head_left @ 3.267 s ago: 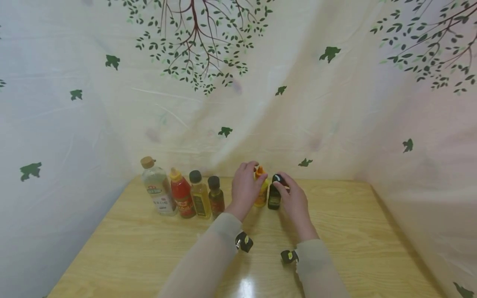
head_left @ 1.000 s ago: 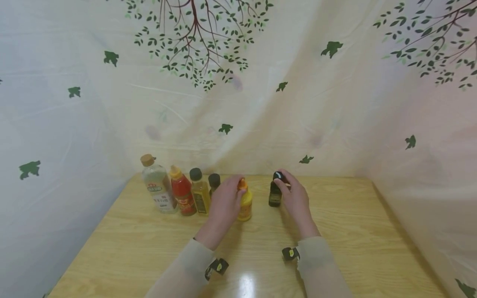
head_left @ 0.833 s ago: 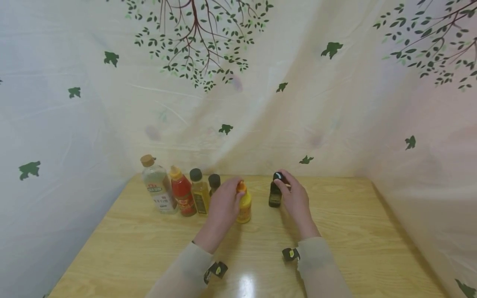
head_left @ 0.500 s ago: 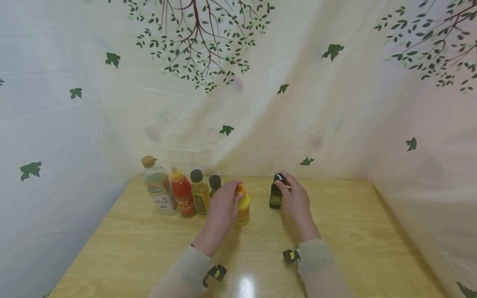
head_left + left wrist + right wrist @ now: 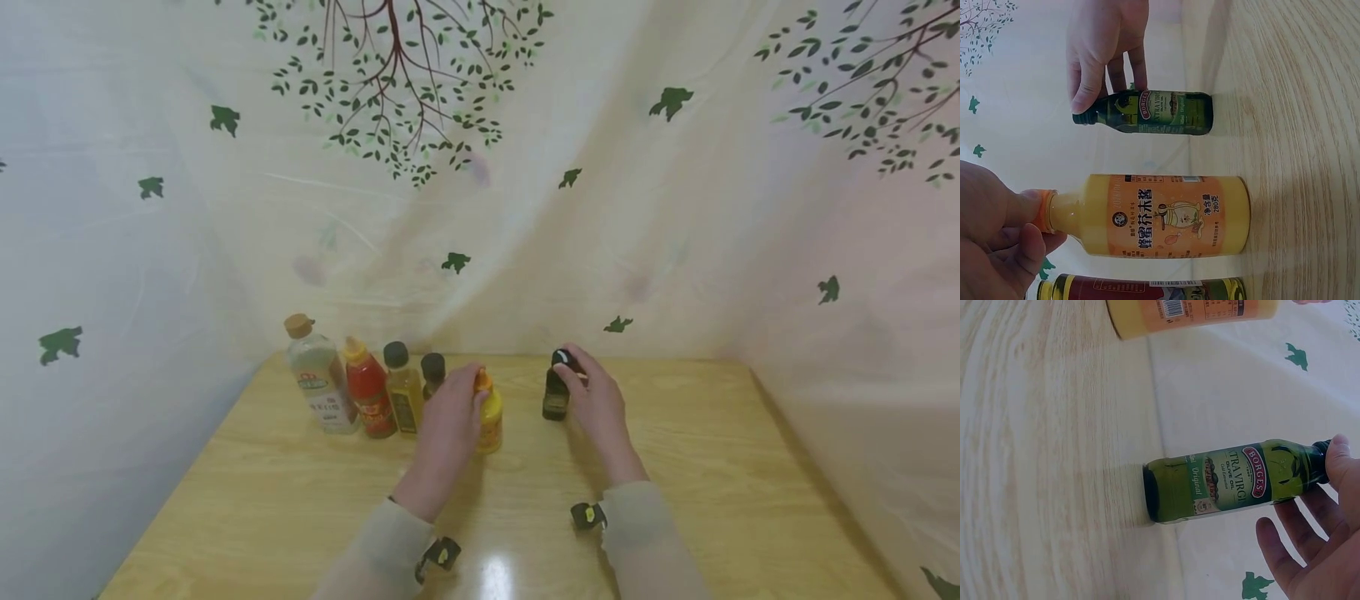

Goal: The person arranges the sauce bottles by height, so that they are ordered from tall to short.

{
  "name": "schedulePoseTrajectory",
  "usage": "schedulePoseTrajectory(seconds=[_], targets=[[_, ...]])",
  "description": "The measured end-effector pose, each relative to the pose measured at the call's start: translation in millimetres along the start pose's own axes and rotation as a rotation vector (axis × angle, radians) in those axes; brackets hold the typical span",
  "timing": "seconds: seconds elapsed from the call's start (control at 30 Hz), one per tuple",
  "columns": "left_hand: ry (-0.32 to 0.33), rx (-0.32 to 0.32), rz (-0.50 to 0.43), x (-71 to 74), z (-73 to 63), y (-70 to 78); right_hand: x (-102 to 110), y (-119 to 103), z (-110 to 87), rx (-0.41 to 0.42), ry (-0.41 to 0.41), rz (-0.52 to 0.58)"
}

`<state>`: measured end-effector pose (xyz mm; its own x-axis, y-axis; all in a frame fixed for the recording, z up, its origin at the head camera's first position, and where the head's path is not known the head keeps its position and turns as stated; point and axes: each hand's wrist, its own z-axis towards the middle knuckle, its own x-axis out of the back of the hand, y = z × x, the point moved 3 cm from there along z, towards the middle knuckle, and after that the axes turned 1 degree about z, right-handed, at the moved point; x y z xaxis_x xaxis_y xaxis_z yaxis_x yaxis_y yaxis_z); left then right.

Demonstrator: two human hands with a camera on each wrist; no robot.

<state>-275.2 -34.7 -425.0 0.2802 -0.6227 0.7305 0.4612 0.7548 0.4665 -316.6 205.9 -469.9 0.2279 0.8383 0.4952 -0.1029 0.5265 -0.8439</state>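
Observation:
My left hand pinches the orange cap of a yellow honey mustard bottle, which stands upright at the right end of a row. In the left wrist view, thumb and fingers close round that cap, and the orange label faces the camera. Further right, my right hand holds a small dark green olive oil bottle by its black cap. The right wrist view shows the thumb at the cap and the olive oil bottle upright on the table. A gap separates the two held bottles.
Left of the mustard stand a large clear bottle with a tan cap, a red sauce bottle, a yellow oil bottle and a small black-capped bottle, partly hidden by my left hand. A patterned curtain hangs behind the wooden table.
Since the oldest frame, my left hand has gripped the mustard bottle and brought it left and nearer, beside the row. Over the last half second little moves; the right hand stays at the olive oil.

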Motion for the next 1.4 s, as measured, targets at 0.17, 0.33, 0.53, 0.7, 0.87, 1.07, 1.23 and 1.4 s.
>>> schedulePoseTrajectory(seconds=[0.17, 0.33, 0.53, 0.7, 0.87, 1.07, 1.23, 1.4], targets=[[-0.002, -0.011, 0.021, 0.2, 0.9, -0.9, 0, -1, -1.0, 0.004, 0.008, -0.017], [-0.007, -0.012, 0.039, -1.7, 1.9, -1.4, 1, 0, -0.9, 0.019, -0.002, -0.028], [0.012, -0.054, 0.057, -2.8, 0.6, -0.5, 4, 1, 0.1, 0.025, -0.011, -0.065], [0.026, -0.062, 0.06, -0.7, -1.0, -0.6, 6, -2, 1.4, 0.053, -0.026, -0.102], [0.015, -0.062, 0.06, 0.6, -1.0, -1.6, 8, -6, -0.1, 0.059, -0.032, -0.127], [0.017, -0.059, 0.058, 2.3, -1.8, -2.7, 9, -9, -2.4, 0.083, -0.035, -0.167], [0.032, -0.072, 0.038, 0.8, -1.0, -3.0, 19, -12, -6.3, 0.1, 0.004, -0.2], [0.034, -0.064, 0.031, 1.1, -0.7, -3.2, 27, -21, -12.0, 0.133, 0.007, -0.196]])
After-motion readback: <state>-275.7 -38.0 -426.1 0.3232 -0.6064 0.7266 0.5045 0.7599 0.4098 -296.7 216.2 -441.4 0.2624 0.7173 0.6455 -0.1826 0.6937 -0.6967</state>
